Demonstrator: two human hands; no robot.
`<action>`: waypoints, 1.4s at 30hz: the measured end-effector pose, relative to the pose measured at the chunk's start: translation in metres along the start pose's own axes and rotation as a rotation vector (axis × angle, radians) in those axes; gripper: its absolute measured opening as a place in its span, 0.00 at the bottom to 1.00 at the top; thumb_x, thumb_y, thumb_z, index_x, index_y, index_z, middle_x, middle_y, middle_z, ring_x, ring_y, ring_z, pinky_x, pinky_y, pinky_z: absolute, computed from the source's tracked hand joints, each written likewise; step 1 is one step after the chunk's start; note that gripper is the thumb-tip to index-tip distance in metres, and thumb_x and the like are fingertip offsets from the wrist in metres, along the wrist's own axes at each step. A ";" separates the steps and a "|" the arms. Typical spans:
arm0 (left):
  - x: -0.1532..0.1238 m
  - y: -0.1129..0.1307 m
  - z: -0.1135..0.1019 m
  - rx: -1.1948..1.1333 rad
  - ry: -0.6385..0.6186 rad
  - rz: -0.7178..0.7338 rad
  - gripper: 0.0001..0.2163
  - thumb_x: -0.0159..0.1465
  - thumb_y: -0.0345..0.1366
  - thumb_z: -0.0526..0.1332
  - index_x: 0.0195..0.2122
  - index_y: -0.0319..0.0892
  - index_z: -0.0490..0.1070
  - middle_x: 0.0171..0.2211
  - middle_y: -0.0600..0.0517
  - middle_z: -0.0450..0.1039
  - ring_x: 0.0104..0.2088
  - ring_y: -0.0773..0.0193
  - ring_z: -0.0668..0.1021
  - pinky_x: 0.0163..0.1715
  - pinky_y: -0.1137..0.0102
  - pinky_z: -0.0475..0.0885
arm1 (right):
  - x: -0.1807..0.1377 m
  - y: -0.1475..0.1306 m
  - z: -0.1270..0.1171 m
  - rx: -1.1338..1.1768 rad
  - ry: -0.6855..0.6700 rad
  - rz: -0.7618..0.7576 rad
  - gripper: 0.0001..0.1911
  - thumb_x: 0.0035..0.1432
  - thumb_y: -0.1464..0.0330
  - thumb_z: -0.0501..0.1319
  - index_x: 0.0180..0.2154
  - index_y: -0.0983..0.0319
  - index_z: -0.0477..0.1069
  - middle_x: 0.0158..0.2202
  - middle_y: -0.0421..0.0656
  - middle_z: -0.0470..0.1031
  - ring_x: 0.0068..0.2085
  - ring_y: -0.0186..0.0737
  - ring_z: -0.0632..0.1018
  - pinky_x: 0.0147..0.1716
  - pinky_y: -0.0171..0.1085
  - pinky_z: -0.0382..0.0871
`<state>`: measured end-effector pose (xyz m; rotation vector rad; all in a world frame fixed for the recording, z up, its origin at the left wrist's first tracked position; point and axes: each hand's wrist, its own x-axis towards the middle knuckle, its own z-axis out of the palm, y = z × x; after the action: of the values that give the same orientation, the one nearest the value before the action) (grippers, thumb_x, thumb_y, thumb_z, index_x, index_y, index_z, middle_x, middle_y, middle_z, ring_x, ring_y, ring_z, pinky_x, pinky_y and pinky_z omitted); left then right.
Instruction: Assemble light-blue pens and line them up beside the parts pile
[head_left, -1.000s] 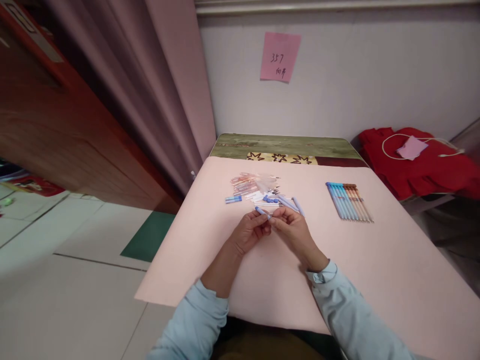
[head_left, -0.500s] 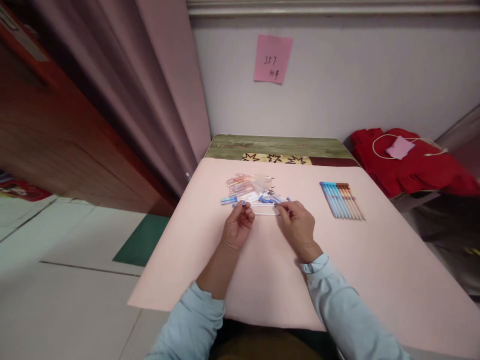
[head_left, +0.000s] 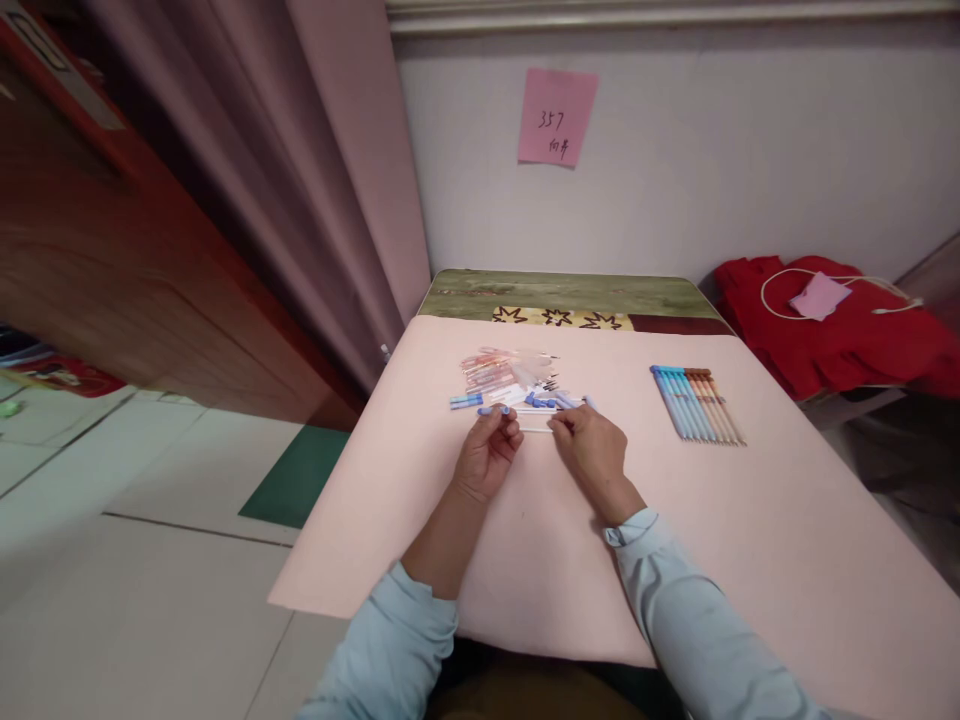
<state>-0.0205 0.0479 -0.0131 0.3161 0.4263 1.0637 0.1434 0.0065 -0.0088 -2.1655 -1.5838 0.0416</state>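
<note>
My left hand [head_left: 486,455] is closed in a pinch on a small blue pen part [head_left: 493,410], which points left from between thumb and forefinger. Opposite it, my right hand [head_left: 595,452] also pinches, thumb against fingertips. What it grips, if anything, is too small to make out. Thin white pen refills [head_left: 535,430] show between the two hands; whether one of them is touched is unclear. Just beyond lie loose blue pen pieces [head_left: 541,400], a pile of clear pinkish pen barrels [head_left: 486,370] and light-blue barrels [head_left: 466,401].
A neat row of finished-looking blue and brown pens [head_left: 696,405] lies to the right on the pale pink table cover [head_left: 555,560]. Behind stands a wall with a pink note [head_left: 558,118]. Red cloth [head_left: 862,345] with a white cable is at the right; a curtain [head_left: 352,150] hangs left.
The view has shifted slightly, so the scene sits a little further right. The blue part in my left hand now shows more sideways, and my hands are slightly closer together.
</note>
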 end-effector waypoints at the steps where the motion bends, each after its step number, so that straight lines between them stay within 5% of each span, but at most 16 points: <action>1: 0.000 0.000 0.000 0.005 0.001 0.002 0.05 0.58 0.31 0.67 0.34 0.36 0.73 0.32 0.51 0.72 0.27 0.73 0.72 0.29 0.77 0.71 | 0.001 -0.001 -0.001 0.003 -0.003 0.011 0.09 0.60 0.62 0.60 0.36 0.53 0.80 0.37 0.39 0.79 0.35 0.38 0.76 0.29 0.35 0.55; 13: 0.002 -0.002 0.001 0.048 0.018 -0.009 0.07 0.57 0.32 0.69 0.34 0.36 0.73 0.31 0.51 0.72 0.27 0.73 0.72 0.28 0.77 0.71 | 0.005 -0.005 -0.003 -0.035 0.014 -0.049 0.10 0.60 0.66 0.58 0.31 0.59 0.77 0.31 0.43 0.77 0.29 0.36 0.73 0.26 0.34 0.54; 18: 0.000 -0.003 0.002 0.077 -0.002 -0.049 0.09 0.56 0.34 0.70 0.33 0.37 0.73 0.31 0.51 0.73 0.26 0.73 0.72 0.26 0.77 0.69 | -0.001 -0.012 -0.016 0.322 0.171 -0.174 0.09 0.60 0.64 0.59 0.34 0.60 0.76 0.31 0.41 0.76 0.29 0.35 0.74 0.30 0.33 0.61; 23: -0.002 -0.005 0.007 0.160 -0.042 -0.070 0.10 0.54 0.35 0.71 0.31 0.36 0.73 0.27 0.53 0.72 0.24 0.73 0.70 0.25 0.77 0.67 | -0.012 -0.021 -0.023 0.640 0.063 -0.262 0.09 0.60 0.62 0.60 0.33 0.59 0.75 0.28 0.39 0.75 0.26 0.32 0.71 0.28 0.32 0.64; 38: -0.007 -0.008 0.014 0.361 -0.044 -0.112 0.09 0.52 0.33 0.71 0.30 0.36 0.73 0.20 0.55 0.67 0.21 0.73 0.69 0.23 0.75 0.62 | -0.013 -0.009 -0.024 0.760 -0.151 -0.141 0.15 0.58 0.56 0.61 0.28 0.60 0.74 0.22 0.37 0.69 0.23 0.31 0.66 0.23 0.30 0.59; 42: -0.007 -0.007 0.014 0.333 -0.064 -0.146 0.09 0.53 0.33 0.71 0.31 0.36 0.73 0.21 0.54 0.69 0.22 0.73 0.70 0.24 0.76 0.64 | -0.015 -0.010 -0.025 0.788 -0.102 -0.146 0.14 0.57 0.57 0.61 0.28 0.60 0.74 0.24 0.38 0.72 0.23 0.31 0.67 0.24 0.31 0.62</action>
<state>-0.0115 0.0378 -0.0031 0.6041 0.5619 0.8361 0.1371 -0.0131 0.0140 -1.4479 -1.4373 0.6262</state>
